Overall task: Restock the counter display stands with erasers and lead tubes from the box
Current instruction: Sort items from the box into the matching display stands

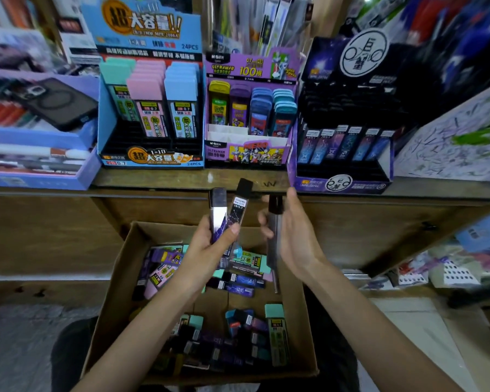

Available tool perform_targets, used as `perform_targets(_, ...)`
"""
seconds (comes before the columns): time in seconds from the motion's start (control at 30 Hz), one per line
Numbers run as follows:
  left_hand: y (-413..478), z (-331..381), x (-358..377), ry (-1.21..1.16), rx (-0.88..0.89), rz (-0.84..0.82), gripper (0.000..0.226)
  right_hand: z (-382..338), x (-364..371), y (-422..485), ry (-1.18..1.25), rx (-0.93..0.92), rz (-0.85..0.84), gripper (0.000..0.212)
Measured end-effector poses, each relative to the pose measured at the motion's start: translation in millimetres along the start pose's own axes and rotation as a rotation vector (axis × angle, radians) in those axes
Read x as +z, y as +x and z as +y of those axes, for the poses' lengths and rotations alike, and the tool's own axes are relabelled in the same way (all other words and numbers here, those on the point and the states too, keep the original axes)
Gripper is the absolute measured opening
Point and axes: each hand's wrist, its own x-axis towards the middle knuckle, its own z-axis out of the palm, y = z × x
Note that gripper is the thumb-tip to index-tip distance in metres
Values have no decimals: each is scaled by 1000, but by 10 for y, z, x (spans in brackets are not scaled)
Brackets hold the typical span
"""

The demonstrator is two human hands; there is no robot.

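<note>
Two lead tubes (238,210) are pinched side by side in the left hand (210,250) at frame centre. A third tube (275,222) is grasped in the right hand (292,236), above the box (116,292). The fanned pair may be dropped before the dark stand (343,183) at upper right is reached, should thumb pressure be eased.

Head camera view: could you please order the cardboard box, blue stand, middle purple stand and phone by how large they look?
1. cardboard box, though it sits nearest the camera, which enlarges it
2. blue stand
3. middle purple stand
4. phone
</note>
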Motion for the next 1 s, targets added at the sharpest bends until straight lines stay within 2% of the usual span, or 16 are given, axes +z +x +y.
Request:
perform_targets(0.07, 50, 95, 32, -7, 10, -15, 33, -141, -69, -36, 102, -21, -38, 42)
perform_targets(0.2, 171, 284, 183, -6, 38, -53, 37, -380, -207, -71, 83, -98, -72, 20)
perform_targets(0.3, 266, 409, 316, -20, 53, -67, 31, -550, -324, -90, 49, -196, -38, 33)
perform_targets(0.37, 322, 489, 402, -6, 63, -87, 31, -659, -421, -79, 35, -238, 25, 34)
perform_targets(0.5, 423, 605, 533, -4, 90, -96, 35, -951, -656, 32, -7, -283, 130, 24)
perform_targets(0.7, 495, 680, 661, 4, 99, -94, 43, -1387, -897, 207, -428, -537, 257, 12)
perform_targets(0.83, 497, 664, 678, 19, 93, -79, 45, -1532, -937, 295, -495, -630, 276, 17)
perform_targets(1.0, 507, 648, 668, 22, 83, -53, 38, -1482, -949, 358, -623, -627, 228, 26)
